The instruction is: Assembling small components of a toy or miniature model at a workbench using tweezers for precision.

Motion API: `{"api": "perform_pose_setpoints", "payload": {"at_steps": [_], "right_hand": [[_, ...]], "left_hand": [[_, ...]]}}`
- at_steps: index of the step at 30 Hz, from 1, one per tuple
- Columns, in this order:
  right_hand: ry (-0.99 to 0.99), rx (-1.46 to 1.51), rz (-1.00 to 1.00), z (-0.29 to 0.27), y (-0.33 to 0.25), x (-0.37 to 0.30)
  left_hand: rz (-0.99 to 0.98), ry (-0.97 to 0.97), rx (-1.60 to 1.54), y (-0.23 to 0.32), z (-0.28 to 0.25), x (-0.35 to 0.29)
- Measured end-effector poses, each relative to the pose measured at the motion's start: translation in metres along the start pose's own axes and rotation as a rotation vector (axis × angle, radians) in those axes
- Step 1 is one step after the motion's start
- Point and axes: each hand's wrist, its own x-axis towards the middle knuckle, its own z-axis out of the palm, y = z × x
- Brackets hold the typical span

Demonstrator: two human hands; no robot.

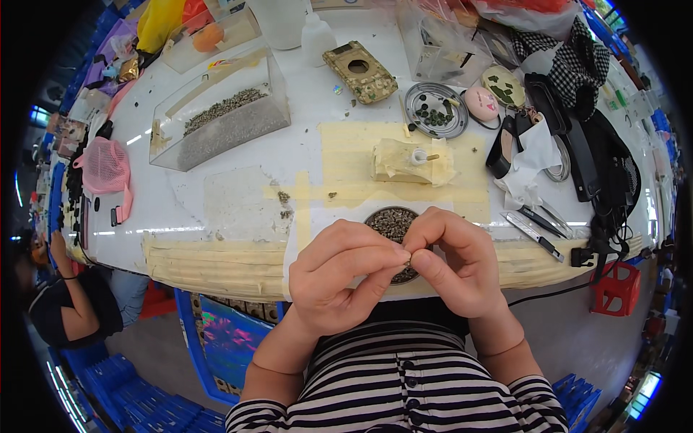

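My left hand (345, 273) and my right hand (456, 261) meet at the table's near edge, thumbs and forefingers pinched together at their tips. Whatever small piece they hold between them is too tiny to name. Just behind and partly under the fingers is a round dish (390, 221) full of small grey-brown parts. Beyond it, a tape-covered block (413, 162) carries a small white cup with a thin stick in it. A camouflage-painted model tank hull (359, 72) with a round hole lies farther back.
A clear bin (220, 130) of small parts stands at left. At right are a round metal tray (436, 110) with dark green pieces, a utility knife (534, 237), tweezers (554, 219) and a black bag (613, 162). Another person (76, 310) sits at far left; a red stool (616, 289) stands right.
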Motion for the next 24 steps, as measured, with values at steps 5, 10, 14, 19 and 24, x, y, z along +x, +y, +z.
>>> {"api": "perform_pose_setpoints", "payload": {"at_steps": [5,10,14,19,24], "right_hand": [[-0.003,0.026,0.025,0.0002,0.0009,-0.0007],[0.061,0.007,0.059,0.0037,0.0018,-0.0012],[0.089,-0.029,0.041,0.0039,0.0036,-0.0015],[0.091,-0.055,0.006,0.0036,0.0022,-0.0012],[0.096,-0.063,-0.010,0.0042,0.0045,-0.0014]], "left_hand": [[-0.048,-0.010,-0.025,0.0016,-0.0006,0.0013],[-0.145,-0.001,-0.035,0.0025,-0.0013,0.0021],[-0.121,0.007,0.022,0.0025,0.0007,0.0019],[-0.128,0.009,0.005,0.0028,0.0015,0.0021],[-0.113,0.010,0.012,0.0017,0.0012,0.0014]]}}
